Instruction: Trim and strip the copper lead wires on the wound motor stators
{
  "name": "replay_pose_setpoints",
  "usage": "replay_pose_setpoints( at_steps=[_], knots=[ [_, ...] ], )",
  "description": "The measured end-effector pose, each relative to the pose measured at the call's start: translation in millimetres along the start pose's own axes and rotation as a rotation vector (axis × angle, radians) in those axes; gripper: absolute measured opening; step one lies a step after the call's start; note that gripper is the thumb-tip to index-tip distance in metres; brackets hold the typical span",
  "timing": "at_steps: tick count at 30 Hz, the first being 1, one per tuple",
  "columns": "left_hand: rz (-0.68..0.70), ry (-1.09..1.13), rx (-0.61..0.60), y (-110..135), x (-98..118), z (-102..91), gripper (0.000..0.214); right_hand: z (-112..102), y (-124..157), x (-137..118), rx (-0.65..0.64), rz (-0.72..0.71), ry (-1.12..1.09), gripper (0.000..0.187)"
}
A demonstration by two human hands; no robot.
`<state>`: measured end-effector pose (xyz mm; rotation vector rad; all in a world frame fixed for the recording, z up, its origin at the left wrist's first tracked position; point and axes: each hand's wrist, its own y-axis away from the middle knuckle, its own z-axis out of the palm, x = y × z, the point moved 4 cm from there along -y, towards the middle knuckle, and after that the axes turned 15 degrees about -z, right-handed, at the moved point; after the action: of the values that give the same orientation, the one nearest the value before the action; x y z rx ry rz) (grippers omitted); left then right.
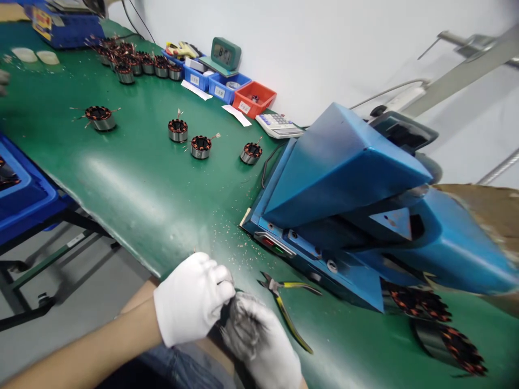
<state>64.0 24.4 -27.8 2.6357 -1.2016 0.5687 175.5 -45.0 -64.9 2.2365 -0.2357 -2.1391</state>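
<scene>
Both my hands wear white gloves and meet at the near edge of the green table (146, 183). My left hand (192, 299) is closed into a fist around a small dark part, mostly hidden between the gloves. My right hand (259, 337), its glove soiled grey, is closed against the same part from the right. Small cutting pliers (286, 302) with yellow-black handles lie on the table just right of my hands. Copper wire scraps are scattered around them.
A blue machine (344, 178) fills the right side, with wound stators (441, 329) stacked beside it. Loose stators (201, 146) stand mid-table, several more at the back left (133, 62). Blue and red bins (253, 97), a clock (225, 53) and a calculator (278, 124) line the wall. A blue crate (20, 189) sits left.
</scene>
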Motion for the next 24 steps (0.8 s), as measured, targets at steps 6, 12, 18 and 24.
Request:
replay_pose_setpoints(
  at_steps=[6,12,18,24],
  knots=[
    [0.006,0.034,0.066,2.5,-3.6,0.1,0.01,-26.0,-2.8,-19.3,0.039,-0.256,0.632,0.011],
    [-0.005,0.015,0.074,2.9,-0.6,-3.3,0.011,-11.1,-1.5,-13.5,0.196,-0.148,0.294,0.023],
    [-0.038,0.037,0.055,4.3,-3.9,1.9,0.007,-10.4,5.4,-10.0,0.314,0.142,-0.222,0.045],
    [-0.024,0.088,0.083,5.5,-6.8,2.4,0.01,-22.4,6.4,-6.9,0.301,0.006,0.203,0.016]
  ],
)
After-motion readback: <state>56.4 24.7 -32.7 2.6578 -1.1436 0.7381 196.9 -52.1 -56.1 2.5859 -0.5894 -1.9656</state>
